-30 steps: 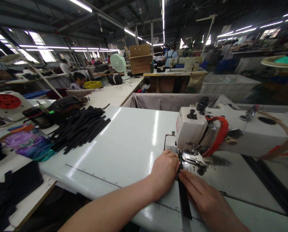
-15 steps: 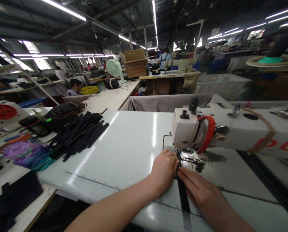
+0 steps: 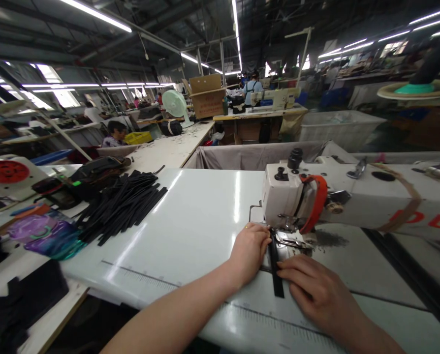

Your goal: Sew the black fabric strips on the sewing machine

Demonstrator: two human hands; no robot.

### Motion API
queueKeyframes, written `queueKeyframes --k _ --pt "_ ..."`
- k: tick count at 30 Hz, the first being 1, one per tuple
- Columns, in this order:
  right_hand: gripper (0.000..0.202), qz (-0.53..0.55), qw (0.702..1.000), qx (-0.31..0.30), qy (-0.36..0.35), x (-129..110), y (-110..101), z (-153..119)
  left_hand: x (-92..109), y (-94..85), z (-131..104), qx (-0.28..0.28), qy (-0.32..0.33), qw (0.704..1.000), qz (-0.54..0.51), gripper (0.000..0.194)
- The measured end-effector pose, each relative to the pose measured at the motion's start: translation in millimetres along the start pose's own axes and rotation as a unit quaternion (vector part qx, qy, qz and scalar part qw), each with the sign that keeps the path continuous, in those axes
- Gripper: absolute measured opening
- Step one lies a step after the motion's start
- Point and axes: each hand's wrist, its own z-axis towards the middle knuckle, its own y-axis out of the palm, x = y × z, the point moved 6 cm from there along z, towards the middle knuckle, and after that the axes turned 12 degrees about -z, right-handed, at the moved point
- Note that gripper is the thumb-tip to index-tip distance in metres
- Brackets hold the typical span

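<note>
A short black fabric strip point(image 3: 276, 278) lies lengthwise under the presser foot area of a white sewing machine point(image 3: 282, 194). My left hand point(image 3: 250, 251), a ring on one finger, is curled with its fingertips pressing the strip's left edge close to the needle. Against the strip's right edge rest the fingertips of my right hand point(image 3: 314, 285), whose fingers are stretched out. The shiny metal guide point(image 3: 290, 240) sits just right of the strip. The needle itself is hidden behind the machine head.
Many loose black strips point(image 3: 126, 204) are piled at the table's left. Beside them are a purple and teal pouch point(image 3: 46, 236) and black cloth point(image 3: 39, 290). More black strips point(image 3: 408, 275) lie under the machine arm. Behind are a fan point(image 3: 174, 103), a carton point(image 3: 207, 98) and co-workers.
The black strip has moved forward into the machine, so less of its near end shows. My right hand has shifted slightly right, away from my left hand, which stays near the needle.
</note>
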Motion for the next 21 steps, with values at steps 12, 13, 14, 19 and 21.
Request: queueKeyframes --k 12,13,14,19,21 --pt "0.029 -0.061 0.998 -0.002 0.003 10 5 2 4 0.0 0 -0.022 -0.011 0.999 0.022 0.015" --pt "0.03 -0.067 0.998 -0.007 0.006 12 7 2 4 -0.1 0 -0.024 -0.011 0.999 0.025 0.015" --pt "0.031 -0.072 0.997 -0.012 0.007 14 9 2 5 -0.1 0 -0.028 -0.01 0.999 0.028 0.016" --pt "0.036 -0.104 0.994 -0.031 0.017 18 16 4 9 -0.5 1 -0.051 -0.005 0.998 0.044 0.019" --pt "0.037 -0.114 0.993 -0.032 0.016 18 16 5 9 -0.1 1 -0.056 -0.004 0.997 0.046 0.019"
